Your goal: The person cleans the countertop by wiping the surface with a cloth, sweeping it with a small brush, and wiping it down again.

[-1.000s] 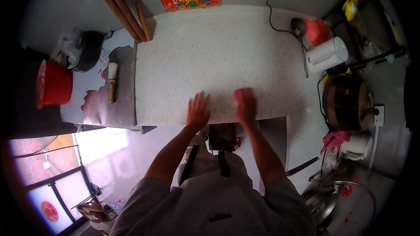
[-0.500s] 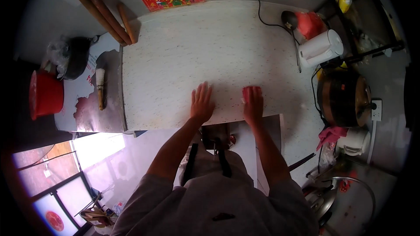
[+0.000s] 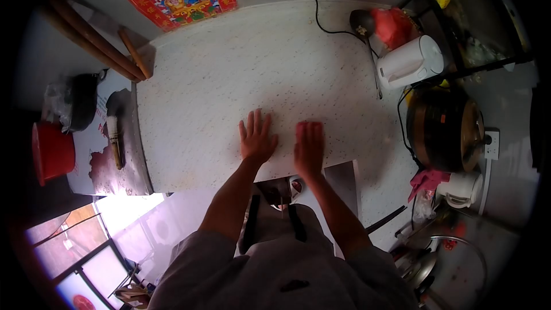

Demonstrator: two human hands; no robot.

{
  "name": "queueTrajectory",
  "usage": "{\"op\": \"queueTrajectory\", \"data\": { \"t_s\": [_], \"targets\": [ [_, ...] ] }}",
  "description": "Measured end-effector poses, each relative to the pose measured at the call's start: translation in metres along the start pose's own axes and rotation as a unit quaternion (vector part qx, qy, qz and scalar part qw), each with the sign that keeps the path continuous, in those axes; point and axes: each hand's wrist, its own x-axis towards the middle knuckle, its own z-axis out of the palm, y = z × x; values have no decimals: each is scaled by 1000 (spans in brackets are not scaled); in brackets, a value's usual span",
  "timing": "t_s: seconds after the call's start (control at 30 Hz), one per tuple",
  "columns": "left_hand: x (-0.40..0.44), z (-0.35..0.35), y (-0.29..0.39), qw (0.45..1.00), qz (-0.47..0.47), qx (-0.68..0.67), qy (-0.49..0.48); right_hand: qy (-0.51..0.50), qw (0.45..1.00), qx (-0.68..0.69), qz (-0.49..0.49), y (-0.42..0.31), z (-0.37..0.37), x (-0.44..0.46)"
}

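Note:
My left hand [image 3: 258,140] lies palm down on the white speckled countertop [image 3: 229,74], its fingers spread. To its right, my right hand [image 3: 310,149] presses a small pinkish-red cloth [image 3: 299,131] against the same surface. Most of the cloth is hidden beneath the fingers, with an edge showing at the fingertips. The two hands are apart, both close to the counter's front edge.
On the right stand a white electric kettle [image 3: 410,62], a ladle [image 3: 363,23], a red plastic bag [image 3: 395,27] and a dark round cooker [image 3: 439,129]. At left are a brush [image 3: 115,140], a red bucket [image 3: 54,149], a black pot [image 3: 83,100] and wooden rolling pins [image 3: 94,40].
My right hand has slid left with the cloth, closer to my left hand. My left hand stays flat on the counter. The camera view has shifted and tilted a little.

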Motion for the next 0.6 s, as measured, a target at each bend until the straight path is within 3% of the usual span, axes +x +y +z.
{"op": "queueTrajectory", "data": {
  "t_s": [0.03, 0.1, 0.13, 0.27, 0.4, 0.43, 0.6],
  "targets": [
    [-1, -3, 0, 1000, -4, -2, -8, -67, 997, 34, -16, -9, -3, 2],
    [-1, -6, 2, 1000, -8, -16, -15, -81, 991, 84, -66, -6, -8, -8],
    [-1, -8, 2, 1000, -9, -21, -17, -188, 976, 92, -58, 4, -25, 14],
    [1, -7, 1, 999, -12, -28, -13, -58, 997, -32, -31, 50, -7, 52],
    [3, -10, 3, 999, -24, -35, -22, 4, 997, -77, -18, 23, 14, 61],
    [3, -9, 2, 999, -27, -35, -25, -85, 994, -69, 3, 6, 11, 58],
    [2, -6, 1, 998, -33, -45, -30, -102, 989, 36, -97, 26, 6, 67]
  ]
}}
